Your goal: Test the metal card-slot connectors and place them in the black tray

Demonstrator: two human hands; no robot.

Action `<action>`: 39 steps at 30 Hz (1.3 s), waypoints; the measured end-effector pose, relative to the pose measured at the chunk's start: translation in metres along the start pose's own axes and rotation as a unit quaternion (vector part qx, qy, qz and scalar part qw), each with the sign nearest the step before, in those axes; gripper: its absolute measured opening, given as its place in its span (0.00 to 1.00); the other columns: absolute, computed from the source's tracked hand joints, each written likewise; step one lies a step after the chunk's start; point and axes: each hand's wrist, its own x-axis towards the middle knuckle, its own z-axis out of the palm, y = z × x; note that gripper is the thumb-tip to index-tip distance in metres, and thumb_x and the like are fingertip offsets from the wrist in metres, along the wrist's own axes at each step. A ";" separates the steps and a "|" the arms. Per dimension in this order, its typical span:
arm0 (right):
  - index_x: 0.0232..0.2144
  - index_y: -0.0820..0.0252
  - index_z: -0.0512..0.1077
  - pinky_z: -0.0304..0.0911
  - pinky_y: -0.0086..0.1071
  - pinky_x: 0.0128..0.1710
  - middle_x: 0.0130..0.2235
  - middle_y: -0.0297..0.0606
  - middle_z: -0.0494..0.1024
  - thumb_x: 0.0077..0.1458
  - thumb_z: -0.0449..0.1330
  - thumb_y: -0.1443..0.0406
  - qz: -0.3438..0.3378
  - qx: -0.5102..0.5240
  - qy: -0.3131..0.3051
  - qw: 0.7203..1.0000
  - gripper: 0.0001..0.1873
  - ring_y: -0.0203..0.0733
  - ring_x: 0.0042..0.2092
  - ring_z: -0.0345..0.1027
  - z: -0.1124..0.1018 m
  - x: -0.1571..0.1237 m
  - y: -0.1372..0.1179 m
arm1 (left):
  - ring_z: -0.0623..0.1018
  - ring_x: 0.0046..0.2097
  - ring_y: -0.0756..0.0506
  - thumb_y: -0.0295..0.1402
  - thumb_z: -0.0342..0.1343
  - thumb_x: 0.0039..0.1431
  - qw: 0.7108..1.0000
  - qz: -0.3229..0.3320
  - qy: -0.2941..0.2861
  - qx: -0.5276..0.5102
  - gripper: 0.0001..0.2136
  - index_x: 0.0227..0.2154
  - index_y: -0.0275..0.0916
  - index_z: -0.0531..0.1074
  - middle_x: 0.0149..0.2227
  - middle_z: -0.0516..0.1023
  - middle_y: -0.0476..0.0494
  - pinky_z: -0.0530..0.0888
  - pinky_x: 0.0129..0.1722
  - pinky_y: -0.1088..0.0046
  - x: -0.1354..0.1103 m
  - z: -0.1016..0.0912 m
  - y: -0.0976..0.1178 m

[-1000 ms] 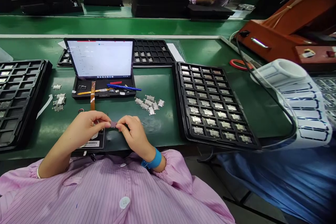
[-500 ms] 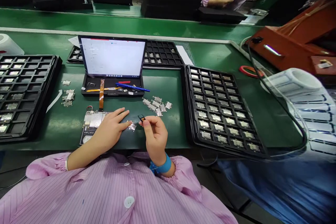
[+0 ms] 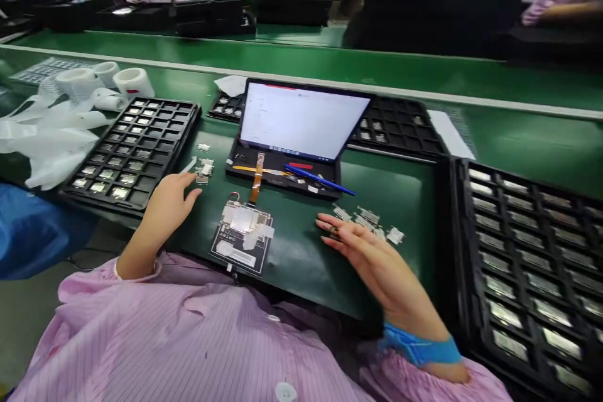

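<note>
My left hand (image 3: 170,202) is beside a small pile of silver metal modules (image 3: 205,167), its fingertips close to the lowest one. Thumb and fingers are apart, and nothing shows between them. My right hand (image 3: 372,257), with a blue wrist band, pinches a small dark card tray (image 3: 335,232), partly covered by the fingers. It hovers just in front of another cluster of silver modules (image 3: 367,218). Between the hands lies a circuit board (image 3: 238,235), joined by an orange flex cable (image 3: 257,179) to a propped-up screen (image 3: 301,119).
A black compartment tray (image 3: 193,114) of modules stands at left, a fuller one (image 3: 464,245) at right. Below the screen, a shallow black box (image 3: 235,168) carries a blue pen (image 3: 320,179) and small parts. White rolls (image 3: 134,83) stand far left. Co-workers sit across the bench.
The view has turned left. My left hand has moved from beside the board to the left pile. The right hand moved right, still holding the dark tray. The module between the hands is gone.
</note>
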 end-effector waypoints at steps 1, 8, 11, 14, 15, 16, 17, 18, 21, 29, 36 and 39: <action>0.36 0.53 0.79 0.68 0.46 0.52 0.56 0.45 0.74 0.48 0.67 0.50 -0.004 -0.018 0.007 1.000 0.17 0.54 0.56 0.68 -0.002 0.002 -0.001 | 0.73 0.55 0.36 0.34 0.53 0.63 1.000 -0.008 -0.004 0.016 0.17 0.53 0.36 0.72 0.53 0.75 0.35 0.70 0.56 0.53 0.005 -0.001 -0.005; 0.25 0.56 0.72 0.65 0.44 0.53 0.53 0.44 0.76 0.52 0.65 0.50 -0.051 -0.095 0.024 0.994 0.16 0.52 0.53 0.70 0.031 -0.020 0.011 | 0.62 0.65 0.33 0.36 0.49 0.66 0.992 0.063 -0.033 0.104 0.20 0.58 0.35 0.67 0.63 0.64 0.32 0.66 0.59 0.52 0.003 0.021 0.004; 0.26 0.55 0.72 0.64 0.43 0.53 0.53 0.45 0.75 0.53 0.64 0.51 -0.070 -0.115 0.028 0.990 0.16 0.51 0.53 0.70 0.041 -0.026 0.019 | 0.61 0.66 0.33 0.35 0.48 0.67 0.992 0.055 -0.061 0.092 0.22 0.61 0.32 0.62 0.64 0.61 0.31 0.64 0.61 0.50 -0.019 0.030 0.011; 0.27 0.55 0.72 0.65 0.42 0.50 0.52 0.45 0.75 0.54 0.63 0.51 -0.087 -0.128 0.045 0.987 0.15 0.50 0.51 0.71 0.042 -0.027 0.025 | 0.61 0.66 0.34 0.34 0.47 0.67 0.995 0.061 -0.062 0.049 0.21 0.61 0.34 0.62 0.65 0.61 0.33 0.64 0.62 0.49 -0.040 0.033 0.013; 0.28 0.55 0.72 0.65 0.42 0.49 0.51 0.45 0.75 0.55 0.62 0.52 -0.091 -0.132 0.050 0.986 0.15 0.50 0.50 0.71 0.042 -0.027 0.027 | 0.62 0.65 0.34 0.34 0.47 0.67 0.996 0.067 -0.055 0.031 0.20 0.60 0.36 0.64 0.64 0.63 0.35 0.63 0.62 0.49 -0.045 0.033 0.013; 0.28 0.55 0.72 0.66 0.41 0.48 0.51 0.45 0.76 0.55 0.62 0.52 -0.096 -0.136 0.056 0.984 0.14 0.50 0.50 0.71 0.042 -0.027 0.028 | 0.63 0.65 0.35 0.33 0.47 0.67 0.996 0.071 -0.044 0.012 0.18 0.58 0.37 0.66 0.63 0.65 0.36 0.64 0.62 0.50 -0.049 0.032 0.013; 0.28 0.55 0.72 0.66 0.41 0.47 0.51 0.45 0.76 0.56 0.62 0.52 -0.103 -0.143 0.062 0.982 0.14 0.49 0.49 0.71 0.042 -0.027 0.029 | 0.65 0.63 0.36 0.33 0.47 0.67 0.997 0.073 -0.030 -0.010 0.17 0.56 0.39 0.69 0.62 0.67 0.37 0.65 0.61 0.51 -0.051 0.031 0.012; 0.28 0.55 0.72 0.66 0.40 0.45 0.50 0.45 0.76 0.56 0.61 0.53 -0.111 -0.151 0.067 0.980 0.13 0.49 0.48 0.71 0.042 -0.027 0.031 | 0.68 0.62 0.37 0.33 0.48 0.66 0.997 0.069 -0.014 -0.031 0.16 0.54 0.40 0.70 0.61 0.68 0.38 0.66 0.60 0.52 -0.052 0.029 0.012; 0.29 0.55 0.72 0.65 0.40 0.43 0.49 0.45 0.76 0.58 0.60 0.54 -0.136 -0.177 0.076 0.972 0.12 0.49 0.49 0.70 0.045 -0.028 0.034 | 0.72 0.56 0.38 0.34 0.54 0.63 0.997 0.022 0.027 -0.068 0.14 0.51 0.41 0.72 0.57 0.71 0.39 0.69 0.57 0.55 -0.047 0.025 0.008; 0.29 0.56 0.73 0.68 0.38 0.41 0.46 0.43 0.78 0.56 0.62 0.55 -0.126 -0.144 0.077 0.979 0.11 0.44 0.42 0.72 0.057 -0.036 0.026 | 0.74 0.42 0.43 0.36 0.62 0.53 0.985 -0.064 -0.049 -0.149 0.08 0.31 0.40 0.70 0.38 0.73 0.45 0.71 0.43 0.64 -0.035 0.013 0.001; 0.28 0.58 0.69 0.67 0.28 0.23 0.28 0.37 0.78 0.56 0.62 0.54 -0.037 -0.051 -0.038 0.997 0.14 0.35 0.25 0.70 0.086 -0.053 -0.006 | 0.78 0.33 0.48 0.38 0.62 0.52 0.828 -0.093 -0.221 -0.506 0.13 0.30 0.40 0.62 0.31 0.74 0.50 0.72 0.32 0.72 -0.042 0.005 0.062; 0.27 0.58 0.67 0.61 0.24 0.18 0.27 0.35 0.77 0.54 0.62 0.55 -0.015 -0.038 -0.058 0.997 0.14 0.33 0.23 0.69 0.090 -0.056 -0.017 | 0.77 0.28 0.49 0.38 0.61 0.54 0.754 -0.080 -0.316 -0.571 0.12 0.31 0.39 0.63 0.28 0.74 0.50 0.66 0.22 0.78 -0.042 0.008 0.089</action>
